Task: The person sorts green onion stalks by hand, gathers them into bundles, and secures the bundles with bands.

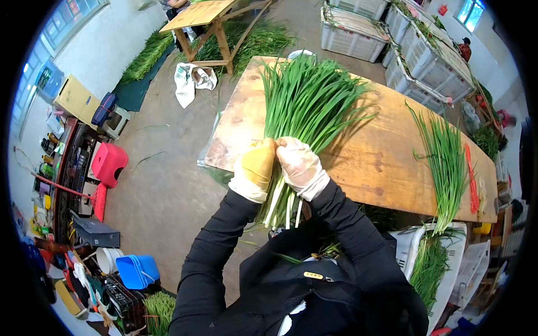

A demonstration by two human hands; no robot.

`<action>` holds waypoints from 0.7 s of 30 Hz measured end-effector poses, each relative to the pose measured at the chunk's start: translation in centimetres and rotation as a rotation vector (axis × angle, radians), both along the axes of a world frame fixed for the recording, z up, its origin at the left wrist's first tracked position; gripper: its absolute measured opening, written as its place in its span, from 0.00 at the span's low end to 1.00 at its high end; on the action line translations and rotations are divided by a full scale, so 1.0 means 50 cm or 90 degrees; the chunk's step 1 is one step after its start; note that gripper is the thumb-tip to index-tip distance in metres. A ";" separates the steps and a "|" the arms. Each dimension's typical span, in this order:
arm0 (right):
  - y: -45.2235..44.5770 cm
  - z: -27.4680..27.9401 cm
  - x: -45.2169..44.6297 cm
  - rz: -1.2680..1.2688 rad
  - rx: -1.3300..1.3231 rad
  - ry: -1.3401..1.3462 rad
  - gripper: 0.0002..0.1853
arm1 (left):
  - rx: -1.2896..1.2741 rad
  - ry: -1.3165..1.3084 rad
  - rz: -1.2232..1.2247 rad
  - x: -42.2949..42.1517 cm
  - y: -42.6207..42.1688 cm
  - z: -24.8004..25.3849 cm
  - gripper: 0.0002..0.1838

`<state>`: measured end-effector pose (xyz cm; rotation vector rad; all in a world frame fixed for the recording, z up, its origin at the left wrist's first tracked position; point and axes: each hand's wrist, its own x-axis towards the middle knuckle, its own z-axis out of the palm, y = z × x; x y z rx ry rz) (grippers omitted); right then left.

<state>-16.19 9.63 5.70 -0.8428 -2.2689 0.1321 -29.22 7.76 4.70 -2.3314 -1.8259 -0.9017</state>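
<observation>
Both my hands wear pale gloves and meet around a large bunch of long green leafy stalks (311,98) at the wooden table's near edge. My left hand (255,168) is closed on the bunch's left side, its glove yellowish. Pressed up beside it, my right hand (301,165) is closed on the right side. The leaves fan out over the wooden table (370,162), and the white stalk ends (280,204) hang below my hands. A smaller bunch of the same greens (445,168) lies at the table's right, next to red strips (472,179).
White crates (353,36) stand at the back right. A white crate with greens (403,246) is at the lower right. Another wooden table (196,15) is at the back, near a white sack (190,84). Left are a red stool (108,163) and blue bucket (136,271).
</observation>
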 end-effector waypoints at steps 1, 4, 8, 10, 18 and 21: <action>0.010 0.008 0.004 0.036 0.021 -0.002 0.05 | 0.018 -0.024 0.014 0.000 -0.008 -0.005 0.03; 0.044 0.000 -0.004 0.132 0.021 0.081 0.05 | 0.097 -0.013 0.043 0.001 -0.015 -0.021 0.04; 0.043 -0.006 -0.023 0.125 -0.048 0.071 0.10 | 0.080 -0.094 0.021 -0.027 -0.019 -0.037 0.06; 0.048 -0.011 -0.012 0.125 -0.014 0.035 0.11 | 0.030 -0.143 0.048 -0.069 -0.030 -0.041 0.05; 0.016 0.008 0.031 0.154 0.032 0.058 0.08 | 0.118 -0.131 0.019 -0.010 -0.042 -0.012 0.01; 0.015 0.056 0.018 0.218 0.039 0.072 0.06 | 0.026 0.018 0.040 0.010 -0.034 -0.004 0.02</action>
